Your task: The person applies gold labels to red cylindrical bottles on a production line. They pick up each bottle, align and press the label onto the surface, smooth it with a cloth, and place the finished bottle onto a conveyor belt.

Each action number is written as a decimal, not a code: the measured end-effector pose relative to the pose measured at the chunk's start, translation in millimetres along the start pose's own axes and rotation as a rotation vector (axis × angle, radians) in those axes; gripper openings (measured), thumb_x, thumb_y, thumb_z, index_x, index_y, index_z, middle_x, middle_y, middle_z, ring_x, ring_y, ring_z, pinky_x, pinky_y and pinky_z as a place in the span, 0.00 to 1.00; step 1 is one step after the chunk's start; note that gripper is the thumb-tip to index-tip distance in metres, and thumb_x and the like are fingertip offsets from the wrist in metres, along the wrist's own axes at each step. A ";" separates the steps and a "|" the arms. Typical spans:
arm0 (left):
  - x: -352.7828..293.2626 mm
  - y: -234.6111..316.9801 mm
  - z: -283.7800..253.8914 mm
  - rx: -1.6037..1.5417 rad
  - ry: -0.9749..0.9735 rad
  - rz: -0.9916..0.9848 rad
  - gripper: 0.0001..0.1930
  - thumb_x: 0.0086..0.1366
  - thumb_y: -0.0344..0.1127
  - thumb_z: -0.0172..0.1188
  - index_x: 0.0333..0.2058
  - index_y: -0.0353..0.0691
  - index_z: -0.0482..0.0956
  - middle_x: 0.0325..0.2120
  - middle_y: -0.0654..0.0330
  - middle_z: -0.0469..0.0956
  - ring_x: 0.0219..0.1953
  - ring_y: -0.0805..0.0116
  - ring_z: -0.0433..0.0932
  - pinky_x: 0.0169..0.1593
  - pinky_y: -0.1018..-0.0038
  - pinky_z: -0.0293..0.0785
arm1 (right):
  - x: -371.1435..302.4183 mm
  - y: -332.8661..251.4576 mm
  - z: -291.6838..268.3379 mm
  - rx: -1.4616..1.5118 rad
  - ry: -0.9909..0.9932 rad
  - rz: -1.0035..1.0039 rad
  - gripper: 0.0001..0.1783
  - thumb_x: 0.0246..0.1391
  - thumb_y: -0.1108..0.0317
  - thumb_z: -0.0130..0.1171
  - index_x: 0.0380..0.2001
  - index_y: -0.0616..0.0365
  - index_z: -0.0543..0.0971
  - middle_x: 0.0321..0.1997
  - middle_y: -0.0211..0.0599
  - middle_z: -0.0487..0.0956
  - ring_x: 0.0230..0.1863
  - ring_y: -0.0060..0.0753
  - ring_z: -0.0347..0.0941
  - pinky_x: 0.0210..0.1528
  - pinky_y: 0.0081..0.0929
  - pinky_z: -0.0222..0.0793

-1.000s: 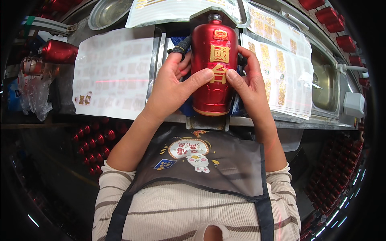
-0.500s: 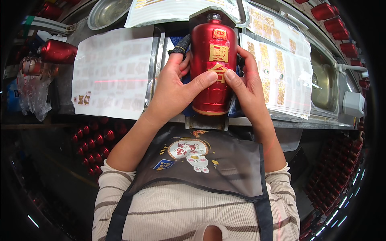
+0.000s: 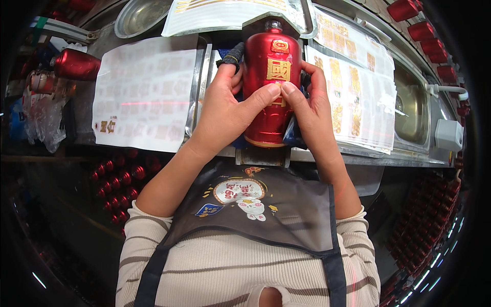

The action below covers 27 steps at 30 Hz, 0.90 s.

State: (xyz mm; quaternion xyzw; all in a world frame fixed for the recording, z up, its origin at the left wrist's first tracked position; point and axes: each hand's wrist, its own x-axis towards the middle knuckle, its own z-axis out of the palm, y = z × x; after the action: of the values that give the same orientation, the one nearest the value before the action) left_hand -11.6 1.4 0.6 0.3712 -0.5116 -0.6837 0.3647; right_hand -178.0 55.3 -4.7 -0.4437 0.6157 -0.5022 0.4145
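Note:
A glossy red bottle (image 3: pixel 270 120) with raised gold characters lies in a metal stand (image 3: pixel 258 157) in front of me, its dark neck pointing away. My left hand (image 3: pixel 225 105) grips its left side, and black wrapping covers one fingertip. From the right, my right hand (image 3: pixel 309 110) holds the opposite side, its fingers partly hidden behind the bottle. Both thumbs press side by side on the lower gold character, covering much of it. Dark blue cloth (image 3: pixel 294 135) shows beneath the bottle.
Sheets of gold decals (image 3: pixel 353 102) lie on the right, beside a metal sink (image 3: pixel 411 107). On the left are a nearly bare decal sheet (image 3: pixel 146 97) and another red bottle (image 3: pixel 76 65). A metal bowl (image 3: pixel 140 18) stands at the back. Many red bottles (image 3: pixel 120 184) stand below the counter.
Both thumbs have slid slightly up the bottle and closer together, now covering more of the lower gold character. The bottle stays in place.

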 end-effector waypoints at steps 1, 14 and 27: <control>0.7 0.6 0.6 0.018 0.011 0.016 0.31 0.63 0.33 0.68 0.60 0.29 0.63 0.55 0.49 0.74 0.56 0.65 0.76 0.56 0.70 0.76 | -0.1 -0.9 0.3 0.016 0.003 0.009 0.34 0.59 0.57 0.64 0.61 0.63 0.64 0.53 0.46 0.76 0.39 0.23 0.78 0.39 0.20 0.74; 14.8 4.2 1.9 -0.093 0.065 0.011 0.29 0.61 0.34 0.71 0.54 0.27 0.66 0.50 0.48 0.77 0.51 0.66 0.79 0.54 0.71 0.78 | 5.3 -5.3 -3.0 0.095 -0.003 0.065 0.28 0.62 0.60 0.61 0.57 0.63 0.66 0.49 0.44 0.75 0.47 0.26 0.74 0.48 0.23 0.72; 16.6 2.1 6.4 -0.160 0.096 0.048 0.29 0.64 0.36 0.68 0.56 0.25 0.65 0.51 0.47 0.77 0.52 0.67 0.78 0.54 0.73 0.77 | 17.3 -2.6 -2.4 0.000 0.053 0.065 0.28 0.58 0.53 0.64 0.50 0.63 0.69 0.45 0.43 0.76 0.46 0.28 0.71 0.50 0.26 0.69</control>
State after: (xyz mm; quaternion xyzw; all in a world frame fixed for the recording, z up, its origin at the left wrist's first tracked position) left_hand -24.6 -10.8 1.7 0.3608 -0.4461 -0.6951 0.4333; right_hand -184.5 38.9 -2.9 -0.4101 0.6405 -0.5001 0.4141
